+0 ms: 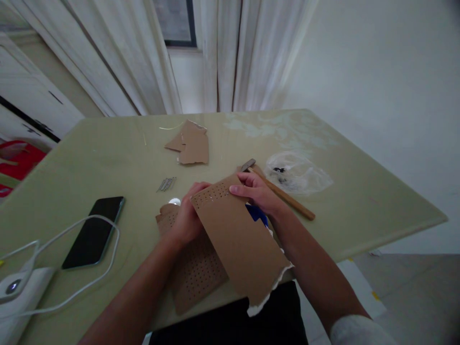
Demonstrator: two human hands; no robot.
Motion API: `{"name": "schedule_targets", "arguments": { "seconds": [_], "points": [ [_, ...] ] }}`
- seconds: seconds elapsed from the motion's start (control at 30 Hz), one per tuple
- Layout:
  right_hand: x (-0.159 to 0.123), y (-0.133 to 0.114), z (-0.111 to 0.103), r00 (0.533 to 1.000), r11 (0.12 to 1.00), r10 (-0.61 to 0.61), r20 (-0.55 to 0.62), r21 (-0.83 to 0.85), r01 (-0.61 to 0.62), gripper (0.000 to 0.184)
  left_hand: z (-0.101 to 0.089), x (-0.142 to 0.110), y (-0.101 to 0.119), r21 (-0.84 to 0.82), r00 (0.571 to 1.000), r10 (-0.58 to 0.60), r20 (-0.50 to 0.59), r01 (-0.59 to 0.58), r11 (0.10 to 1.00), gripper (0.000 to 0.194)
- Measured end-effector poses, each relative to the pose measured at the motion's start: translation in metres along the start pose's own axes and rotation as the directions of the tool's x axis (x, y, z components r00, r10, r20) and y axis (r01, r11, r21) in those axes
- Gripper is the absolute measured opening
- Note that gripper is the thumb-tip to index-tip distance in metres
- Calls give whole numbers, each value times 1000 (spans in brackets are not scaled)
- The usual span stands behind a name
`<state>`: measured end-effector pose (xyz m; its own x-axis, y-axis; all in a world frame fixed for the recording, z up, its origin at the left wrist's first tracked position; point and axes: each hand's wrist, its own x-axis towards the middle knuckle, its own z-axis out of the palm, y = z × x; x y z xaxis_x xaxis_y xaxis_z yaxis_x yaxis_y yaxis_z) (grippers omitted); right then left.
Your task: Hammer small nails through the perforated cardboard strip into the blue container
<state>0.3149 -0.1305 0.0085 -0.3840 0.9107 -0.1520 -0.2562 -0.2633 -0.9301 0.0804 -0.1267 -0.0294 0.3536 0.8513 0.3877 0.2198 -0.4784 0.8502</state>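
Observation:
Between my two hands is a torn piece of brown cardboard (239, 235), with rows of small punched holes along its far end. My left hand (189, 215) grips its left edge, the fingers mostly hidden behind it. At the far right corner, my right hand (257, 191) pinches the piece with the thumb on top. A second cardboard sheet (199, 273), covered in rows of holes, lies beneath on the table. Just beyond my right hand rests a hammer (287, 196) with a wooden handle. Something blue (257, 213) shows under my right wrist.
Several nails (166, 184) lie left of my hands, and a cardboard scrap (194, 143) sits farther back. A clear plastic bag (300, 172) with small black pieces is at right. On the left are a phone (95, 232), a white cable (111, 258) and a power strip (27, 297).

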Motion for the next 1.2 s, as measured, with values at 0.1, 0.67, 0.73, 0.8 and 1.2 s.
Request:
{"name": "schedule_targets", "arguments": {
  "seconds": [0.1, 0.67, 0.73, 0.8, 1.2],
  "points": [
    [1, 1, -1, 1000, 1000, -8, 7, -6, 8, 45, 1, 0, 1, -8, 1000, 15, 0, -15, 1000, 26],
    [-2, -6, 9, 999, 999, -15, 30, -50, 16, 39, 0, 1, 25, 30, 995, -75, -66, 77, 997, 14],
    [-2, -6, 10, 999, 998, -6, 44, -64, 9, 39, 2, 0, 26, 8, 991, -118, -63, 119, 993, 17],
    [-1, -5, 11, 999, 998, -2, 48, -61, 4, 39, 4, -1, 25, -8, 989, -135, -68, 134, 991, 17],
    [2, -2, 7, 995, 996, -76, -60, 49, 79, 42, -2, 5, 12, -123, 993, -119, -25, 115, 986, 18]
  ]
}}
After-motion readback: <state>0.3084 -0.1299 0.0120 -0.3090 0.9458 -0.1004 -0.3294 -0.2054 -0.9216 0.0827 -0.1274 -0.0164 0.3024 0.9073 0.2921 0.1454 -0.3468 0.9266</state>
